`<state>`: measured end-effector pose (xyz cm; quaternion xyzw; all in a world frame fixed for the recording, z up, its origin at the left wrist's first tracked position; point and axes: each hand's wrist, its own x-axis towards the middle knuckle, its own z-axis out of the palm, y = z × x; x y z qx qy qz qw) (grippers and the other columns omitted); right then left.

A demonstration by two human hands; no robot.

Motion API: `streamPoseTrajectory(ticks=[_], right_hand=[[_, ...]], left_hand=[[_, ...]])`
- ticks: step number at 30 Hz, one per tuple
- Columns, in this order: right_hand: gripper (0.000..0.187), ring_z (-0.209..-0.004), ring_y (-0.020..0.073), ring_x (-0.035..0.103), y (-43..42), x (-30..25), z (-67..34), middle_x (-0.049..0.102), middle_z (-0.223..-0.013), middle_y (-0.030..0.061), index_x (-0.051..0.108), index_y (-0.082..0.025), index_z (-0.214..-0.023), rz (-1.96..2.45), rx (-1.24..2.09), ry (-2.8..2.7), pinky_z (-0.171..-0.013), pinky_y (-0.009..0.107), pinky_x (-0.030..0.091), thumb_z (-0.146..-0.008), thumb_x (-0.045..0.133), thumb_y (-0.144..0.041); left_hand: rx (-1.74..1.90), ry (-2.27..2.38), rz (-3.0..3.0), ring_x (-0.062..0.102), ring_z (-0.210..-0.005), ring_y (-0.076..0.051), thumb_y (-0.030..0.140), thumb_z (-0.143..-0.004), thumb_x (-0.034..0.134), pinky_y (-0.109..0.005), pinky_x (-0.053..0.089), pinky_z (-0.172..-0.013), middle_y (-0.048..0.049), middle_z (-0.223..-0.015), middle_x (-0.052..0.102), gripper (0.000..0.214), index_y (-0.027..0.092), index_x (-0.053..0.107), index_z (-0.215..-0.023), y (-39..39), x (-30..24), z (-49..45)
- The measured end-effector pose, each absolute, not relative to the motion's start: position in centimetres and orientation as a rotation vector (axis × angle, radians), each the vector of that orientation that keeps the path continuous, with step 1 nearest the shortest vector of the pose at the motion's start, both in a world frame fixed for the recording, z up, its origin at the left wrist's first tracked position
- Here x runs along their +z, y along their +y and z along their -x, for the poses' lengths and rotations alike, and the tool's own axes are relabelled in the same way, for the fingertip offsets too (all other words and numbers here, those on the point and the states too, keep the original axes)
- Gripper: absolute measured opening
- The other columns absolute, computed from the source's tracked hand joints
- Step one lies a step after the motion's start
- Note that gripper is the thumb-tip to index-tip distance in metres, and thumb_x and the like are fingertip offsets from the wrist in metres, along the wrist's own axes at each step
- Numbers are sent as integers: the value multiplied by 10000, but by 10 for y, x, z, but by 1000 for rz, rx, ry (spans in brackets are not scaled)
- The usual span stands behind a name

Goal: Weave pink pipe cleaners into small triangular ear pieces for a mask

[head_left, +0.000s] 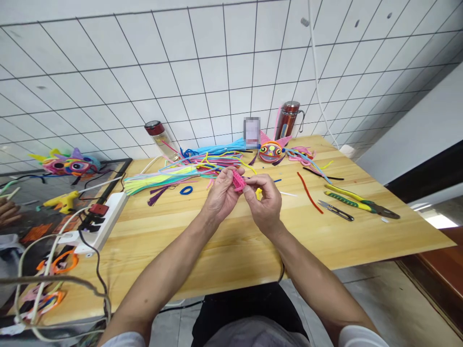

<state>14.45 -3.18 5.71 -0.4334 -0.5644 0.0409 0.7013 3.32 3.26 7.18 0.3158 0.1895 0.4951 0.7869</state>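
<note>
Between my two hands is a small pink piece [238,181] that looks made of bent pipe cleaner. My left hand [221,193] pinches its left side with thumb and fingers. On the other side, the thumb and fingertips of my right hand [265,196] close on its right edge. Behind them lies a heap of colourful pipe cleaners [162,178]. A blue ring [186,190] rests left of my left hand. Right of my right hand are a red pipe cleaner [310,193], thread snips [336,210] and yellow-green pliers [361,201].
A finished-looking face ornament [271,151] stands at the back near a red flask [288,120]. A glass bottle [162,140] is back left. Leftward are a power strip [108,221], a yellow glue gun [61,201], trailing cables and another person's hand [9,212].
</note>
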Motion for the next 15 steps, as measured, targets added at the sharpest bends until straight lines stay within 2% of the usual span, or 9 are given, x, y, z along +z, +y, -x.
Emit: streamPoseTrajectory(ticks=[7,12,15], right_hand=[[106,-742,160,633,-31,53,-141,698,-856,-8,659,-237,-998,1012,261,-1099,-728,321,544,-928,720,-288],[133,-739,163,631,-31,55,-138,703,-844,-4,667,-236,-927,1097,269,-1110,-736,328,543,-902,754,-334],[122,-729,160,624,-30,55,-139,696,-825,-5,675,-231,-906,1102,268,-1081,-728,324,534,-908,744,-331]], left_hand=[[1151,385,-659,790,-800,-129,211,-973,795,-236,613,-797,-6,-1003,836,133,207,662,-970,36,73,-32],[1193,415,-688,791,-826,-126,239,-963,817,-246,601,-847,-1,-1016,834,155,211,664,-969,37,73,-32],[1202,396,-719,794,-858,-134,263,-942,844,-240,591,-821,-10,-1039,837,181,210,673,-971,37,72,-33]])
